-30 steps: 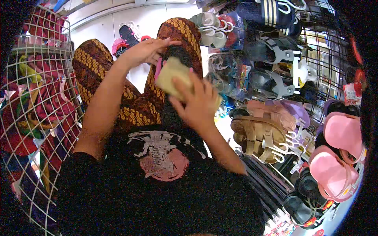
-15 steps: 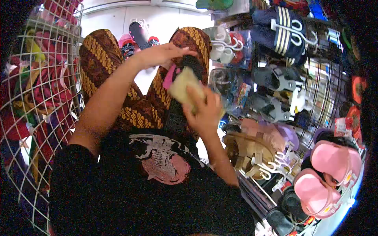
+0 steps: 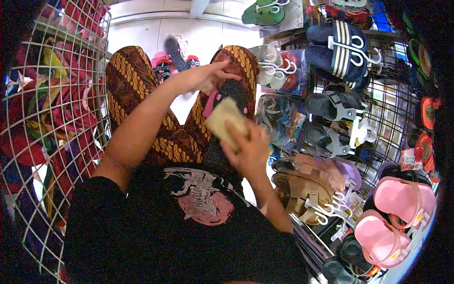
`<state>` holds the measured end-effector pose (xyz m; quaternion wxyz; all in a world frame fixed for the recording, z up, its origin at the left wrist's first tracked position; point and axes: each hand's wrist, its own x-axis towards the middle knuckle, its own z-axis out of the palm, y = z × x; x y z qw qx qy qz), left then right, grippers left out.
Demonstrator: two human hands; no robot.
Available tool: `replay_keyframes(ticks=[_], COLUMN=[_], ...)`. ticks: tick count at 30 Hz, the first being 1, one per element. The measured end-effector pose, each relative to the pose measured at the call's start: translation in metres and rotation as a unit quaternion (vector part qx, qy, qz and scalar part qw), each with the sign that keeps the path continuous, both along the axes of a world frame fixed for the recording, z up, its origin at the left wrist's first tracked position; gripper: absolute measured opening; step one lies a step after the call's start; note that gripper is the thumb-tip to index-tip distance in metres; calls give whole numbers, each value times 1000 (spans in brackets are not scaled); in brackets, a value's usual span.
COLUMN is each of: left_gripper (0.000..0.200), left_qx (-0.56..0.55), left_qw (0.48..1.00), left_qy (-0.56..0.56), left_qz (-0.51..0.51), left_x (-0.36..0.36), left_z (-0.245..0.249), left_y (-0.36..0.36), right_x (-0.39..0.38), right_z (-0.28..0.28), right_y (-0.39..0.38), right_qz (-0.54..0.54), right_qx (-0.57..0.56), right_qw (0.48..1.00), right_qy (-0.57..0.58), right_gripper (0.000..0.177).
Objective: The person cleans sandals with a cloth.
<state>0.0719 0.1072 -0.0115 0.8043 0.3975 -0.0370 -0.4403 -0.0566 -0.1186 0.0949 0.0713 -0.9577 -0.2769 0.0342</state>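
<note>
A black sandal with a pink strap lies lengthwise over my thigh on the right, its lower part hidden. At its far end, my left hand grips the edge by the pink strap, with two fingers stretched out above it. A pale yellow folded cloth is pressed on the middle of the sandal. My right hand is closed round the cloth's right side, slightly blurred.
Footwear on white hangers, such as navy striped slides and pink clogs, crowds the right rack. A wire grid with colourful items stands close on the left. More sandals rest on the floor ahead.
The whole view has shifted a little, so my lap and hands appear lower and further right. My left hand's fingers have spread and lifted; the cloth stays on the sandal.
</note>
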Motion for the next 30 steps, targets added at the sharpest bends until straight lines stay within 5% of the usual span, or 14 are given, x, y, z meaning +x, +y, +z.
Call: replay_keyframes(ticks=[6,10,16,20,25,28,30], left_gripper=[80,77,77,76,77,77,79], left_qx=[83,15,72,151,92,101,139], left_qw=[996,1000,997,983,992,994,988], left_qy=[-21,17,22,-102,-81,-31,-51], left_qz=[-26,-3,0,-27,21,-14,-43], left_x=[-1,3,5,4,-3,-2,2], left_z=[19,-20,-13,-8,-8,12,23], left_y=[-3,-15,-7,-5,-13,-3,2], right_x=[13,55,-17,17,70,21,-14], right_z=[-4,-13,13,-4,-22,-13,10], right_y=[2,11,2,-1,3,2,-1], right_qz=[-67,-113,17,-34,-157,-30,12], right_qx=[17,99,21,45,125,60,100], right_qw=[998,988,999,997,980,996,993], right_qy=[-10,-47,41,-56,-18,-65,64], right_gripper=[54,51,54,53,54,49,48])
